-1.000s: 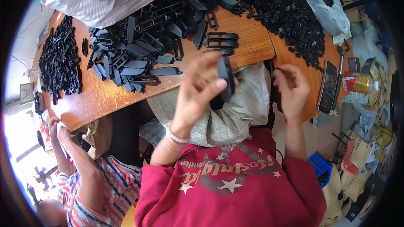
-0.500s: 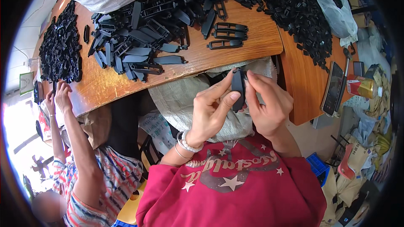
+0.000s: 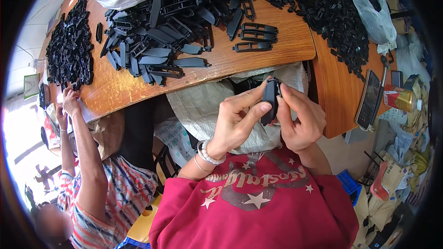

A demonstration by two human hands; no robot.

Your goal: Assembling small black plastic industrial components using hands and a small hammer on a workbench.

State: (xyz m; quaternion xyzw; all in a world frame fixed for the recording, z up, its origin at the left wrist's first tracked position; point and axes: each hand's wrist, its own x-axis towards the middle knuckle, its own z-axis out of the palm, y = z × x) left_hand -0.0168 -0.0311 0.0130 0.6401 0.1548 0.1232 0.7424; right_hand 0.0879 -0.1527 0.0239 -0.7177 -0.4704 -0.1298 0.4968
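Note:
A slim black plastic part (image 3: 269, 102), long and slightly curved like a clip cover, is held upright in front of my chest. My left hand (image 3: 240, 122), with a white bead bracelet at the wrist, pinches it from the left between thumb and fingers. From the other side, my right hand (image 3: 301, 122) grips its right edge near the top with thumb and fingertips. Its back and the lower fingertips are partly hidden. Below it lies an open white woven sack (image 3: 198, 115) with black pieces showing in its mouth.
Loose black parts (image 3: 157, 37) are heaped on the wooden table (image 3: 221, 67), beside three open black frames (image 3: 258, 37). Small black pieces (image 3: 339, 32) form a pile at right, near a phone (image 3: 369, 99) and a bottle (image 3: 401, 99). At left, a co-worker's hands (image 3: 69, 103) touch another pile (image 3: 69, 46).
The part has turned a little, so its dark right side shows more. My right fingertips sit closer along that edge. The whole view has shifted slightly.

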